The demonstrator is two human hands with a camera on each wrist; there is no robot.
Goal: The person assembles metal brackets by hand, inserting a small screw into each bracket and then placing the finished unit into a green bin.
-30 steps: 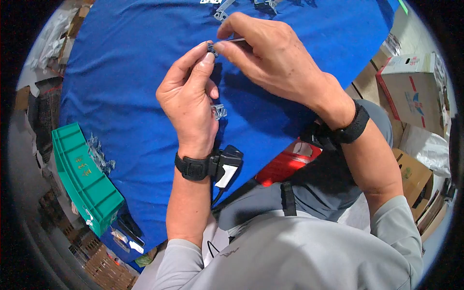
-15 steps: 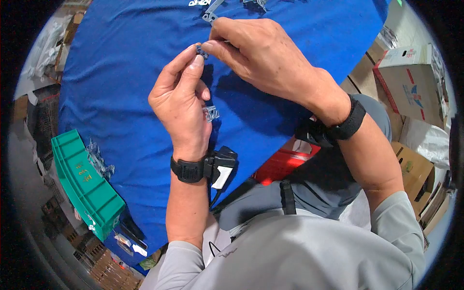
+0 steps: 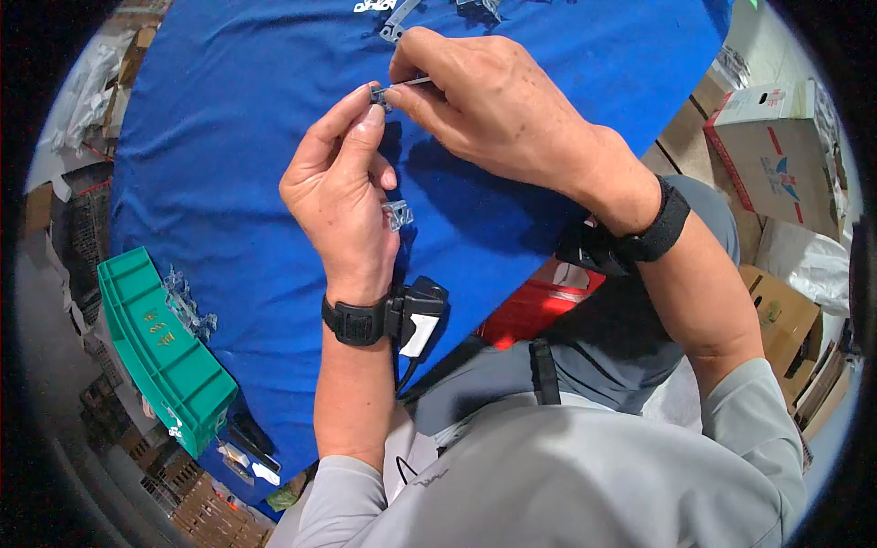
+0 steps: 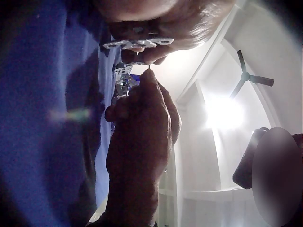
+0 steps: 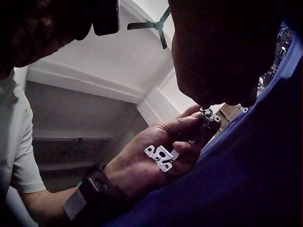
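Between thumb and fingertips, the left hand [image 3: 343, 183] pinches a small metal part [image 3: 380, 99]. A second metal piece [image 3: 397, 216] with holes lies against its palm; the right wrist view shows this plate [image 5: 161, 158] held in the palm. The right hand [image 3: 512, 110] pinches a thin light-coloured rod [image 3: 413, 82], whose end meets the small part at the left fingertips. How the rod's tip sits on the part is hidden by the fingers. In the left wrist view the right hand [image 4: 137, 137] is close to the metal pieces.
A green bin [image 3: 164, 352] stands at the left edge of the blue cloth [image 3: 247, 137], with clear pieces [image 3: 189, 306] beside it. More metal parts [image 3: 395, 23] lie at the far edge. A red object [image 3: 539, 306] is near the lap, and a carton [image 3: 776, 155] stands at right.
Both hands have shifted left together, slightly away from the body at the right hand. The thin rod, out of sight half a second ago, shows again between the right fingers and the part.
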